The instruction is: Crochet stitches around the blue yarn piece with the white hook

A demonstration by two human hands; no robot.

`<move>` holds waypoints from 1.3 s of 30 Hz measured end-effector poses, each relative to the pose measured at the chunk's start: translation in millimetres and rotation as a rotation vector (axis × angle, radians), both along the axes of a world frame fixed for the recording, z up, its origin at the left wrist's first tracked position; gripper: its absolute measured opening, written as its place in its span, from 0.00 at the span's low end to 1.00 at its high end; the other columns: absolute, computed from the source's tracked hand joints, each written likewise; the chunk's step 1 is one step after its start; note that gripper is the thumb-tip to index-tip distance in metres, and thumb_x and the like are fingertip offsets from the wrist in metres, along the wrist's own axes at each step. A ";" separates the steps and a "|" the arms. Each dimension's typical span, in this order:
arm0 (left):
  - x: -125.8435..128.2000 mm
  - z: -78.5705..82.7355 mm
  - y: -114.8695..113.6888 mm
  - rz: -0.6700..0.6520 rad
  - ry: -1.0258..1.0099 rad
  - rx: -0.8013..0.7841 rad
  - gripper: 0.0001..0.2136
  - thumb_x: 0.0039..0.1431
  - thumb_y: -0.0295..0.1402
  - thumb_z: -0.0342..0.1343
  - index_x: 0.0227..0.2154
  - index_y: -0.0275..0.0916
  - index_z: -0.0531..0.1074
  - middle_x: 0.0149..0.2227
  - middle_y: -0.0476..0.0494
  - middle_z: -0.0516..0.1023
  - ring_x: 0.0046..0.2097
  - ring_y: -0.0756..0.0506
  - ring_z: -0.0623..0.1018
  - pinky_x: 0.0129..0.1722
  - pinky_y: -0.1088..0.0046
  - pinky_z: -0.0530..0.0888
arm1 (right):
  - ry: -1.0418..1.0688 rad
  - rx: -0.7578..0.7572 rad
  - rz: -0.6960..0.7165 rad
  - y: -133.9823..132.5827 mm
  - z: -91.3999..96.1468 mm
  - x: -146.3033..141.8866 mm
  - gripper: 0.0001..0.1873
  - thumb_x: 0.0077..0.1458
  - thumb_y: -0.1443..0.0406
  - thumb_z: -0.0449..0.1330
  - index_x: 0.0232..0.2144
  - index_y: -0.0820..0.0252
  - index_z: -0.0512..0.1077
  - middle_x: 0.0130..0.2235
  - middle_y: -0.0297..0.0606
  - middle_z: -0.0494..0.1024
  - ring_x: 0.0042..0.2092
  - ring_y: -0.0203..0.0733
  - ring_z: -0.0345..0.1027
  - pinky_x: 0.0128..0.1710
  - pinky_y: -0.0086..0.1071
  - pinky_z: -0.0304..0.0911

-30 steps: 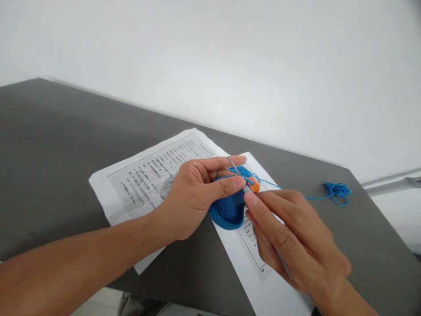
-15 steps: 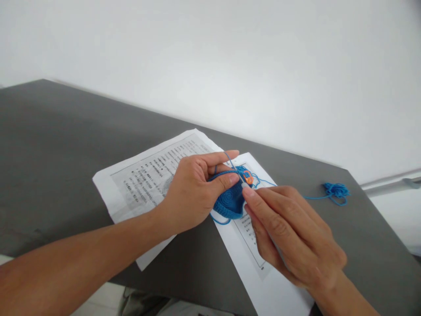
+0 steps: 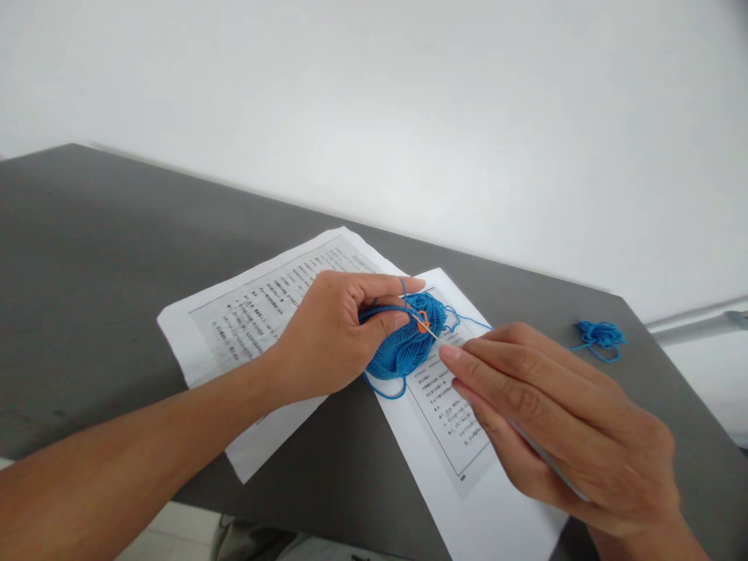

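My left hand [image 3: 336,331] pinches the edge of a blue crochet piece [image 3: 397,351] between thumb and fingers. A strand of blue yarn loops over its outstretched index finger. My right hand [image 3: 561,421] is closed around a slim crochet hook [image 3: 431,333], whose metal shaft reaches left to the edge of the piece by my left thumb. An orange stitch marker [image 3: 423,321] hangs at that edge, just beside the shaft. The hook's tip is too small to make out. Loose blue yarn bunches behind the piece.
Two printed sheets lie beneath the hands, a left sheet [image 3: 234,312] and a right sheet [image 3: 421,467]. A small tangle of blue yarn [image 3: 601,335] rests to the right on the dark grey table [image 3: 117,234]. Behind the table stands a white wall [image 3: 374,117].
My right hand has drawn back to the right and down, showing more of the hook's shaft. The crochet piece has tilted, so its round spiral base no longer shows.
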State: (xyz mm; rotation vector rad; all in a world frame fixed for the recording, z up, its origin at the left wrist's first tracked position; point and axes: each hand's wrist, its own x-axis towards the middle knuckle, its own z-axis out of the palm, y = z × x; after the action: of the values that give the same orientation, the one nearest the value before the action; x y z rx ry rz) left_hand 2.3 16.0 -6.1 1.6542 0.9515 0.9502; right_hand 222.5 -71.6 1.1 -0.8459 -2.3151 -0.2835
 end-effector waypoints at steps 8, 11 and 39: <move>-1.6 0.0 0.5 -0.063 -0.032 -0.035 0.12 0.60 0.26 0.67 0.45 0.37 0.89 0.40 0.46 0.92 0.42 0.44 0.90 0.45 0.74 0.85 | 0.404 -0.214 -0.069 -1.9 -0.3 0.4 0.18 0.62 0.75 0.68 0.52 0.56 0.84 0.38 0.39 0.87 0.37 0.44 0.83 0.34 0.38 0.81; -1.6 0.2 -0.5 -0.068 -0.059 -0.059 0.12 0.60 0.27 0.68 0.46 0.36 0.89 0.40 0.45 0.92 0.42 0.44 0.89 0.42 0.75 0.84 | 0.877 -0.551 -0.074 3.9 -6.3 -6.9 0.11 0.67 0.68 0.67 0.48 0.50 0.86 0.31 0.34 0.86 0.26 0.40 0.80 0.24 0.33 0.77; 12.9 -4.8 -16.2 0.138 -0.455 -0.376 0.13 0.52 0.27 0.74 0.42 0.39 0.89 0.33 0.47 0.89 0.34 0.47 0.85 0.41 0.70 0.82 | 0.769 -0.187 -0.206 17.5 -30.3 -45.0 0.11 0.67 0.73 0.64 0.45 0.54 0.84 0.41 0.37 0.87 0.34 0.39 0.81 0.34 0.34 0.79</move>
State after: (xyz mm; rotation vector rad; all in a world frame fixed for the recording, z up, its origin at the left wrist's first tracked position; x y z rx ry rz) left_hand 15.2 -0.2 -11.0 1.0106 0.8702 1.1028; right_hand 177.5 -54.1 -29.2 -1.0580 -1.5523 0.1613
